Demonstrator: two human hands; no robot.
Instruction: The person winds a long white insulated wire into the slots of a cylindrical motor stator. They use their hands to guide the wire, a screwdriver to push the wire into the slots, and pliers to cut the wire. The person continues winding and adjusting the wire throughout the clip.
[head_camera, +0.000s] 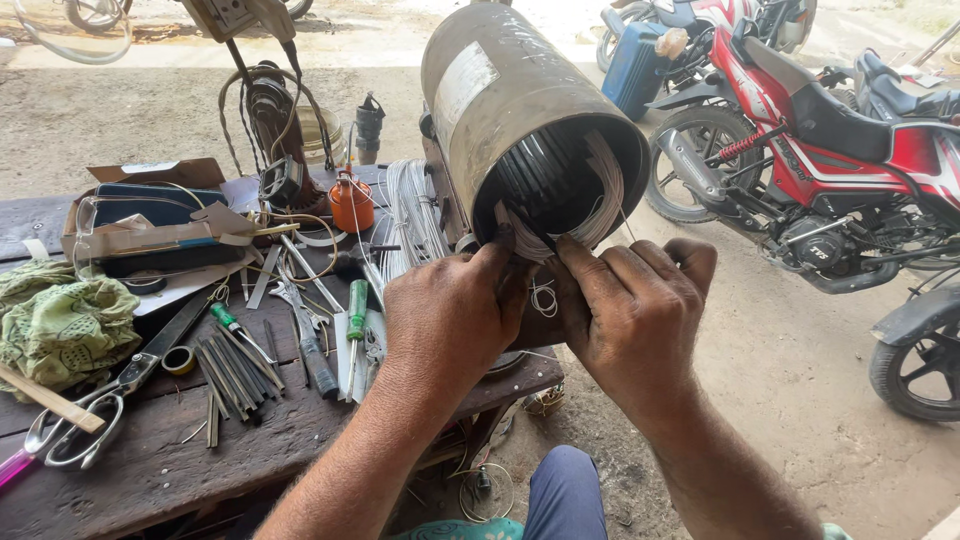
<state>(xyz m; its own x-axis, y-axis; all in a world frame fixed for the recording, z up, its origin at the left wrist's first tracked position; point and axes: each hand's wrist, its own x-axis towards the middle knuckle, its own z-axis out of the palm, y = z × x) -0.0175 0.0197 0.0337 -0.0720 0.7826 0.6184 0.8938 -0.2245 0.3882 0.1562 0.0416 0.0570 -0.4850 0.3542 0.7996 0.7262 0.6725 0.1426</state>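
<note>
A grey metal motor housing (500, 90) lies tilted on the bench edge, its open end facing me, slotted core and pale winding wire (600, 215) showing inside. My left hand (450, 320) presses its fingertips onto the wire coil at the lower rim. My right hand (630, 310) pinches the same coil beside it, thumb and forefinger closed on the strands. A loop of thin wire (543, 297) hangs between both hands.
The dark wooden bench (150, 460) carries scissors (90, 410), a green-handled screwdriver (356, 310), dark sticks (235, 375), an orange can (351, 203), a cardboard box (150, 225) and a green cloth (60, 320). A red motorcycle (830, 150) stands on the dirt at right.
</note>
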